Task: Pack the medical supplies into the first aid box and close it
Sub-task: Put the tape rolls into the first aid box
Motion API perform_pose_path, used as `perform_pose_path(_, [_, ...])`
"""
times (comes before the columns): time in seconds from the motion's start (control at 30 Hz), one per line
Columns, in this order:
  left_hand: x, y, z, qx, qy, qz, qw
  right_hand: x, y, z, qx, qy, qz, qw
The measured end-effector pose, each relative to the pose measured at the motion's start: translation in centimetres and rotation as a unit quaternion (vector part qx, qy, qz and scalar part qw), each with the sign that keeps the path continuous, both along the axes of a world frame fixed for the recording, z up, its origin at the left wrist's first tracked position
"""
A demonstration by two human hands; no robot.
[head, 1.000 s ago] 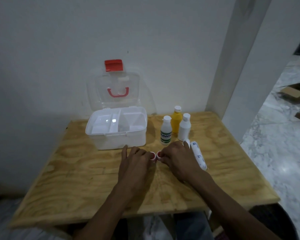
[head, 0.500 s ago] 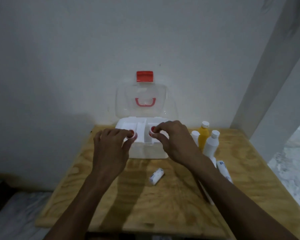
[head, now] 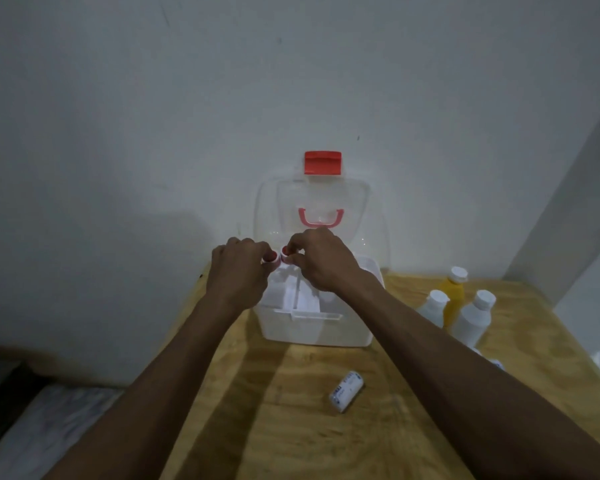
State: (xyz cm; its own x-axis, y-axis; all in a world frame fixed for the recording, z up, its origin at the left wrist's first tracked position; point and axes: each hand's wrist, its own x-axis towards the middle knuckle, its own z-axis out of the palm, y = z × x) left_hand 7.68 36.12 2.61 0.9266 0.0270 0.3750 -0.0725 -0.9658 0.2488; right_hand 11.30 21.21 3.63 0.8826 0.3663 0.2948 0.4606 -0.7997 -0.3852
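Both hands moved in over the box's back left — the two red-topped items now nearly touch.
We pinch one in the left hand (head: 238, 271) and one in the right hand (head: 321, 261), above the open first aid box (head: 315, 327) on the table (head: 291, 427) — roll (head: 346, 395) and bottles (head: 471, 317) wait outside.

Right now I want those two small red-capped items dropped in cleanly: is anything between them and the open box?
Nothing visible. Each hand, left and right, holds one small red-capped item directly above the first aid box; its clear lid stands open behind.
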Motion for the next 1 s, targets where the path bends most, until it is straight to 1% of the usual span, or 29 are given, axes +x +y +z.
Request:
perform_pose_path(0.23, [0.9, 0.5, -1.1, 0.010, 0.046, -0.001, 0.999, 1.3, 0.5, -1.3, -0.046, 0.023, 0.005, 0.999])
perform_pose_path(0.43, [1.6, 0.5, -1.5, -0.037, 0.063, 0.006, 0.997, 1.8, 1.0, -1.6, -0.050, 0.028, -0.010, 0.998])
perform_pose_path(0.53, [1.8, 0.7, -1.7, -0.045, 0.064, 0.000, 0.997, 1.9, 1.0, -1.7, -0.055, 0.032, -0.006, 0.998])
perform_pose_path(0.63, [1.7, 0.8, -1.8, -0.074, 0.065, -0.002, 0.995, 1.8, 0.8, -1.6, -0.057, 0.030, -0.002, 0.998])
perform_pose_path(0.83, [1.1, 1.2, -1.9, -0.091, 0.029, -0.016, 0.995, 1.4, 0.5, -1.4, -0.045, 0.031, 0.004, 0.999])
perform_pose_path(1.0, [0.6, 1.2, -1.9, -0.107, 0.016, -0.018, 0.994, 0.9, 0.0, -0.8, -0.031, 0.036, 0.006, 0.999])
